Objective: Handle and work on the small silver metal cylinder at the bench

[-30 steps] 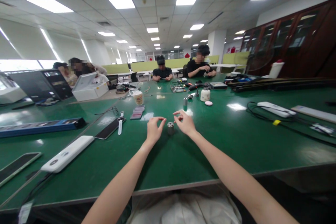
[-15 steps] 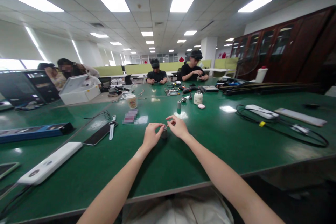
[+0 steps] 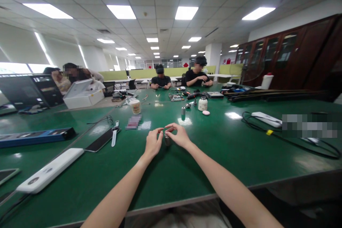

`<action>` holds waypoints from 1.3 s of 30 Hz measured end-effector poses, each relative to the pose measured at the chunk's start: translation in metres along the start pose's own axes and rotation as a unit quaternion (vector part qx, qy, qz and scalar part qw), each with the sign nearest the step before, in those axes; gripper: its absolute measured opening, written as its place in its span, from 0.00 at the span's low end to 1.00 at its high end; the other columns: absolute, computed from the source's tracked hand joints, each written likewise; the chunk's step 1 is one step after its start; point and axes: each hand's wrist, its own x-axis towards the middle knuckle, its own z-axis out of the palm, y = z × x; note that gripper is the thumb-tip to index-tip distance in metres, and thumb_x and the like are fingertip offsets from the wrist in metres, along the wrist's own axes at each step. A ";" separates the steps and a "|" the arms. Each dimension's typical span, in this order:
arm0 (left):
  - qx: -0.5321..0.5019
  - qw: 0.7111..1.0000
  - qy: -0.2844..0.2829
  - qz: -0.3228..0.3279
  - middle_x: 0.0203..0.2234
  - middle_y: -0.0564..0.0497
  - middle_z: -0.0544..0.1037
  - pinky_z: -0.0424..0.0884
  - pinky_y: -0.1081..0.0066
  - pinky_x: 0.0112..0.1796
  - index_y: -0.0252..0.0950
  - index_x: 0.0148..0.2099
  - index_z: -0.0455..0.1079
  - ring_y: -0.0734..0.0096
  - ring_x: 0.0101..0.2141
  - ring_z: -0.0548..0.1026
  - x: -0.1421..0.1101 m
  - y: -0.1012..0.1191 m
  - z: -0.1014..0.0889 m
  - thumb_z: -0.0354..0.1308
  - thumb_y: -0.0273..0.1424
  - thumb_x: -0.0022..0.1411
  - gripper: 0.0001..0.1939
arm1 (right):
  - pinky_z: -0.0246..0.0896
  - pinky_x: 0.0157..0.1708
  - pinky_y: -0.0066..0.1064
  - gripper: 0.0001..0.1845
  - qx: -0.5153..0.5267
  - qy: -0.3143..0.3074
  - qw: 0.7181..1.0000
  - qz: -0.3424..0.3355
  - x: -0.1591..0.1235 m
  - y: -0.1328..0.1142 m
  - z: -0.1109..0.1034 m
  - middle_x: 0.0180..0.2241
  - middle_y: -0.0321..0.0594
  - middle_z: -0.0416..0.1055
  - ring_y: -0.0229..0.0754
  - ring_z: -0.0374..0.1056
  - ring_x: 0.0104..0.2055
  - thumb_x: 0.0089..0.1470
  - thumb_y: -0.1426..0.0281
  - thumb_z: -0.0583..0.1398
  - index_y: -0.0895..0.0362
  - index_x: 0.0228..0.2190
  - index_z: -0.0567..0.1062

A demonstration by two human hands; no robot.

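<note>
1. A small metal cylinder (image 3: 167,140) is stood upright on the green table (image 3: 208,171), just below the centre of the frame.
2. The cylinder is flanked by the left hand (image 3: 153,142) on its left and the right hand (image 3: 180,136) on its right, with the fingertips brought close together at its top.
3. On both hands the thumb and fingers are curved towards each other; whether anything small is pinched, or the cylinder gripped, cannot be told.
4. A second metal cylinder (image 3: 183,111) is placed upright farther back, right of centre, near a white jar (image 3: 202,104) and a pink lid (image 3: 206,113).
5. Left of centre, a paper cup (image 3: 136,107) is seen.
6. At the lower left, a white power strip (image 3: 50,171) is laid.
</note>
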 end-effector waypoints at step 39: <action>0.007 1.000 -0.015 0.022 0.39 0.49 0.79 0.67 0.63 0.44 0.39 0.44 0.73 0.63 0.41 0.72 -0.001 0.002 0.000 0.49 0.32 0.66 0.12 | 0.65 0.37 0.32 0.13 -0.074 0.044 0.996 0.038 -0.003 -0.001 -0.004 0.24 0.33 0.77 0.41 0.74 0.31 0.54 0.60 0.60 0.53 0.40 0.74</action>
